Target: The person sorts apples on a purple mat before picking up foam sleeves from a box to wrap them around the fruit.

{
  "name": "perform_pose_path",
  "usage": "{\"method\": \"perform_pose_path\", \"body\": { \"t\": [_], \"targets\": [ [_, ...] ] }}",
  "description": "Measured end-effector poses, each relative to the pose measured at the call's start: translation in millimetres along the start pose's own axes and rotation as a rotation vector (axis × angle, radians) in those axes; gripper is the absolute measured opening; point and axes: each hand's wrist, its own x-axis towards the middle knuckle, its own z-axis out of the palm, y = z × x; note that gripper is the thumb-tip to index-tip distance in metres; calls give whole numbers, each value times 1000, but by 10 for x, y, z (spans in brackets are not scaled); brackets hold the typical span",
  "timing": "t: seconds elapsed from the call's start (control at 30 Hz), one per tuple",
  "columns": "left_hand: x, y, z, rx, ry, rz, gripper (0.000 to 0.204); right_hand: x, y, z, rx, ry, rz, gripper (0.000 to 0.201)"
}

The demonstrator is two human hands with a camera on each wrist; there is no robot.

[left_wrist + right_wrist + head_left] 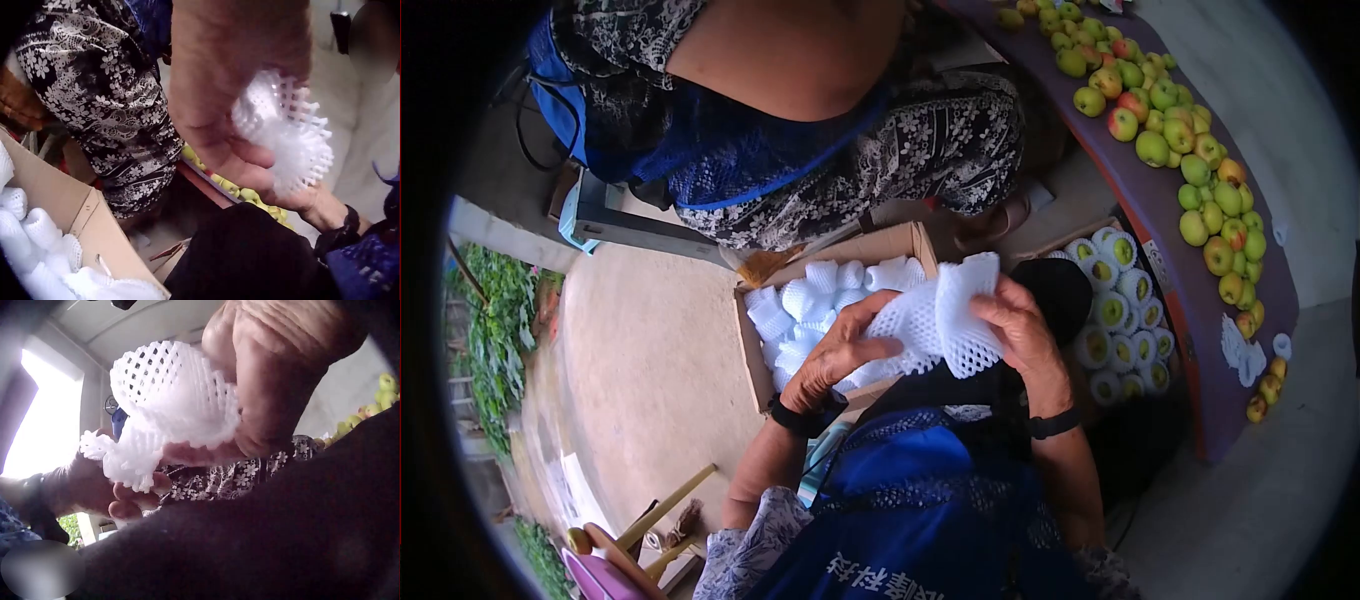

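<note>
A white foam fruit net (915,325) stretches between my two hands over the lap. My left hand (840,352) grips its narrower end, fingers and thumb curled round the mesh. At the wider end, which looks folded back on itself like a cuff, my right hand (1025,335) pinches the edge between thumb and fingers. In the right wrist view the foam net (169,394) bulges into a rounded, open-meshed shape beside the right palm. Its frilled rim (306,150) spreads out past the left fingers in the left wrist view.
A cardboard box (752,350) of white foam nets stands beyond the left hand. To the right, another box holds net-wrapped apples (1110,312). Loose apples (1180,130) cover a long purple-topped table (1250,400). Another person in patterned trousers (930,140) sits opposite, close by.
</note>
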Motion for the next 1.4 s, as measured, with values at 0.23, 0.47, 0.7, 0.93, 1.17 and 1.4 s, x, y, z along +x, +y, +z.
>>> {"method": "perform_pose_path", "body": {
  "t": [0.23,0.47,0.7,0.93,1.17,1.4],
  "targets": [
    [62,-117,51,-343,329,130,53,17,-15,-312,59,113,-184,40],
    [103,-284,46,-399,482,145,35,-47,-22,-114,31,52,-125,47],
    [136,-344,128,-549,554,222,25,-99,-111,316,-187,-211,-72,41],
    [77,-401,150,-366,434,276,29,-64,30,335,-719,-218,-247,25],
    [60,-502,81,-481,345,318,38,-73,96,307,-573,-166,-162,25],
    [54,-339,137,-658,300,331,59,-80,84,302,-413,-71,-69,20]
  ]
}}
